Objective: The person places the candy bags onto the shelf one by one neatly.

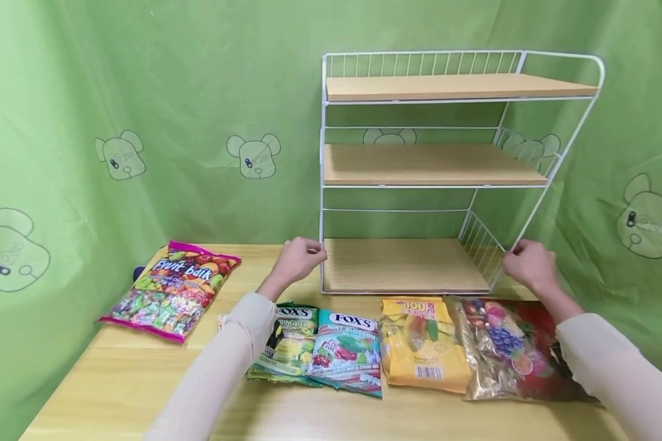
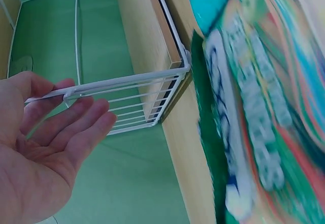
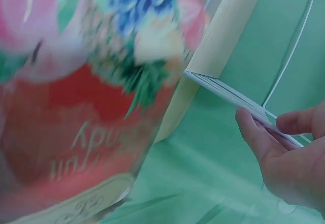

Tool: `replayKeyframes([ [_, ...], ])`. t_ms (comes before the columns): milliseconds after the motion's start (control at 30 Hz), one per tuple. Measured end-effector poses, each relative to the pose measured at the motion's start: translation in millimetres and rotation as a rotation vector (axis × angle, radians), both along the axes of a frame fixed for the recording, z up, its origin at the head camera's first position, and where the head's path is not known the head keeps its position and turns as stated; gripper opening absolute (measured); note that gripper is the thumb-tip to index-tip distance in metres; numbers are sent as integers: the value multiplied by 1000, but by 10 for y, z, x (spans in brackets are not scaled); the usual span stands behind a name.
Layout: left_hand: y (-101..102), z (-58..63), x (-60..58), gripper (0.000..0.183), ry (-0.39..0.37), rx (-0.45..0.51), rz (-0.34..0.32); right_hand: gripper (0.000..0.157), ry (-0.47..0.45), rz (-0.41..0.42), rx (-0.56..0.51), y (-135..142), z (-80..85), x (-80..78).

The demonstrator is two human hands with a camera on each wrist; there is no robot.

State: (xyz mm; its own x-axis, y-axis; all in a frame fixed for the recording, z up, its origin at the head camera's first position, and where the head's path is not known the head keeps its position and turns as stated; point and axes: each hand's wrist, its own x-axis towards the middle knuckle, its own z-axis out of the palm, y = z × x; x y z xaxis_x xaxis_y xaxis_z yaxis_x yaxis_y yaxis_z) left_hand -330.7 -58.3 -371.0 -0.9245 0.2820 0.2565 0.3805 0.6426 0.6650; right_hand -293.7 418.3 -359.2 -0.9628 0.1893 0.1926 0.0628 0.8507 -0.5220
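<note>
A white wire rack point(image 1: 405, 290) with three wooden shelves stands upright on the table. My left hand point(image 1: 298, 262) pinches its left front post low down; in the left wrist view the thumb and index finger of that hand point(image 2: 56, 127) hold the white rod, while the other fingers extend below it. On the opposite side my right hand point(image 1: 531, 264) grips the right front post near the bottom shelf. The right wrist view has this hand point(image 3: 289, 155) with thumb and fingers on either side of the white frame. All three shelves point(image 1: 436, 164) bear nothing.
Along the rack's front lie a green Fox's bag point(image 1: 289, 346), a light-blue Fox's bag point(image 1: 346, 355), a yellow mango candy bag point(image 1: 423, 346) and a red-gold fruit candy bag point(image 1: 521, 355). A pink-edged candy bag point(image 1: 171, 291) lies left. Green cloth point(image 1: 193, 73) hangs behind.
</note>
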Motion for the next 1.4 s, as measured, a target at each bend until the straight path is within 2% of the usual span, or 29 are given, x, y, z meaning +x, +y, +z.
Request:
replayKeyframes([
  [300,-424,-39,16,21,-55,19,56,37,-43,100,-10,-390,2,-30],
  [567,-772,-7,38,25,-133,106,103,30,49,150,35,-734,61,-97],
  [733,-970,-31,57,28,-155,144,120,27,64,168,38,-931,44,-114],
  [1033,-1142,-50,90,30,-179,165,172,24,57,190,50,-1129,41,-89],
  [1167,-1195,-36,104,32,-207,191,180,23,66,193,56,-1190,44,-93],
  [1400,-1274,-61,102,31,-202,206,193,23,69,198,39,-1268,29,-118],
])
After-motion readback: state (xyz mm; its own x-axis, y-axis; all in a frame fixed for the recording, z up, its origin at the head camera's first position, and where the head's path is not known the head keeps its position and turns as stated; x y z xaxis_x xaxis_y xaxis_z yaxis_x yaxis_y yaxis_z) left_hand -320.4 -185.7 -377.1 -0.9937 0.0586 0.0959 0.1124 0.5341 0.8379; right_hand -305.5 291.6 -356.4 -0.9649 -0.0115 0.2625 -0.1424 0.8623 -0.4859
